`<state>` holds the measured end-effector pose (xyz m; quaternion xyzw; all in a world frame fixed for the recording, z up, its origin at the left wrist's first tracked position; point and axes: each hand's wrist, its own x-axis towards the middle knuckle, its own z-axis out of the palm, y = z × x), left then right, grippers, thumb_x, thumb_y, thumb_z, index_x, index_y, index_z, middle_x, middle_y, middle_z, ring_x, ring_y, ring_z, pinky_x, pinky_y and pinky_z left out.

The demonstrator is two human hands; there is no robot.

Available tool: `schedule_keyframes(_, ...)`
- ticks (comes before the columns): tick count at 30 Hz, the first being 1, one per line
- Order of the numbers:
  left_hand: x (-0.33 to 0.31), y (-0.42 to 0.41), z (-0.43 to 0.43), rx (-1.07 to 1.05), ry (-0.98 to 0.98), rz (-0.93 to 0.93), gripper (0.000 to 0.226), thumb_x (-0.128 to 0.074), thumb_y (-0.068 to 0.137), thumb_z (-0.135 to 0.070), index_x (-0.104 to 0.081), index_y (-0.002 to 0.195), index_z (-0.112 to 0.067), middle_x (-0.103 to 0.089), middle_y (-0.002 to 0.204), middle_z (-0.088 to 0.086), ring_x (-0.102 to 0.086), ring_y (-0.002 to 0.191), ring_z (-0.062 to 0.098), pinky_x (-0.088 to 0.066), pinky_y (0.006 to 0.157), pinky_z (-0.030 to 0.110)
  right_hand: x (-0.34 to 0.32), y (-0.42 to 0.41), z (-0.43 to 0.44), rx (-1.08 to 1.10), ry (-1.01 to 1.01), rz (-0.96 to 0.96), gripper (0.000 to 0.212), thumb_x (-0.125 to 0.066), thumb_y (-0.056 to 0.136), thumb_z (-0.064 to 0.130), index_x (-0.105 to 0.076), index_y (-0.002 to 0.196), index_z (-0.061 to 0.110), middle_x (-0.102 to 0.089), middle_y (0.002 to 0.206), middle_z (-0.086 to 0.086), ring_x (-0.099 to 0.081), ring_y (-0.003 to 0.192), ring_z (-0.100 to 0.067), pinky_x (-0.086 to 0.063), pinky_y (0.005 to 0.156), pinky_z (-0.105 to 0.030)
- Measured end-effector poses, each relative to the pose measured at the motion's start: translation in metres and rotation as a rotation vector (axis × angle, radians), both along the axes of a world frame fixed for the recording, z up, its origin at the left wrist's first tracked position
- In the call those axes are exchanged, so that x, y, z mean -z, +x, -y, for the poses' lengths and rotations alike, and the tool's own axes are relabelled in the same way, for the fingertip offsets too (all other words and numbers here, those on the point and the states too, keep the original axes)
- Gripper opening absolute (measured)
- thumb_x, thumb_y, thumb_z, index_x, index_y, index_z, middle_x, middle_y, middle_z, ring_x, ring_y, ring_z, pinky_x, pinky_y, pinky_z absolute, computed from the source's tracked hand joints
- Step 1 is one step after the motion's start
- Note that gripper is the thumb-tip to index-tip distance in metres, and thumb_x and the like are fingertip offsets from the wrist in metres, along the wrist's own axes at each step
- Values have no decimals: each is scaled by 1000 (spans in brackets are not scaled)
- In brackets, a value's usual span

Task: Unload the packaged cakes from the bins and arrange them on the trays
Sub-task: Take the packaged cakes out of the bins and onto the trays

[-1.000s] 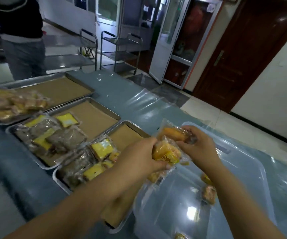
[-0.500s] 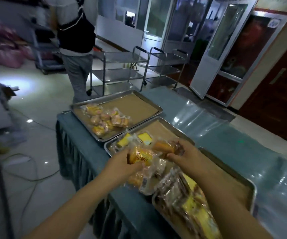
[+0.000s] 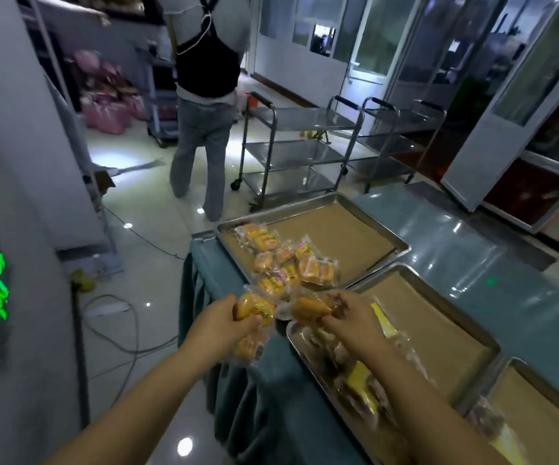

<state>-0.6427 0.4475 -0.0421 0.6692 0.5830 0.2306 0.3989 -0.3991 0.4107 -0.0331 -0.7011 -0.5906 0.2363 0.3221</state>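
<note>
Trays (image 3: 278, 210): three in row. Left grip (image 3: 224, 318) clutches two packaged cakes (image 3: 258, 312); right grip (image 3: 352, 318) pinches one cake (image 3: 310, 307).

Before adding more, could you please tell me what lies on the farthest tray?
The farthest tray holds a cluster of orange packaged cakes at its left end, brown liner elsewhere. Anything beneath the packets is covered.

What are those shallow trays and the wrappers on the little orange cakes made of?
The shallow silver-grey trays look like polished metal, probably stainless steel: their rims glint. The brown liner looks matte, maybe paper. The clear wrappers on the orange cakes look like thin glossy plastic film: crinkled, see-through.
</note>
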Motion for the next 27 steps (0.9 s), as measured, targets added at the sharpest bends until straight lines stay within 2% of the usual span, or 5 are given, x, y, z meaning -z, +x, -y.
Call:
schedule_keyframes(5, 5, -6, -91, -11, 18, -121, 23, -69, 77, -43, -58, 85, -25, -62, 78, -6, -59, 71, 8, -51, 65, 30, 19, -2, -88, -4, -32, -46, 39, -68, 68, 18, -62, 100, 39, -61, 102, 10, -59, 91, -9, -50, 79, -31)
schedule_keyframes(10, 15, 1, -171, -18, 36, -185, 24, -67, 76, -48, -52, 76, -29, -58, 70, -12, -54, 63, 0, -38, 50, 20, 34, -4, -159, 9, -38, -68, 43, -66, 69, 13, -56, 92, 48, -62, 110, 5, -57, 102, -14, -49, 89, -35)
schedule_keyframes(16, 32, 21, -238, 10, -44, -39, 18, -63, 83, -42, -57, 95, -30, -66, 86, -8, -64, 78, 11, -55, 73, 36, 51, 1, -205, 155, -59, -47, 40, -68, 74, 11, -57, 99, 40, -53, 94, 19, -54, 91, -6, -36, 69, -8)
schedule_keyframes(22, 35, 67, -317, 94, -28, 63, 13, -65, 81, -36, -53, 85, -34, -61, 82, -11, -59, 79, 10, -47, 67, 29, 53, 13, -252, 383, -44, -68, 30, -70, 78, 25, -59, 105, 30, -64, 99, 10, -61, 88, -10, -51, 79, -33)
schedule_keyframes(27, 44, 98, -379, 206, -87, 138, 26, -67, 81, -41, -49, 100, -38, -59, 92, -15, -57, 86, 3, -48, 72, 31, 55, 18, -298, 614, -48, 65, 40, -67, 79, 37, -52, 116, 31, -63, 101, 11, -61, 89, -13, -49, 73, -29)
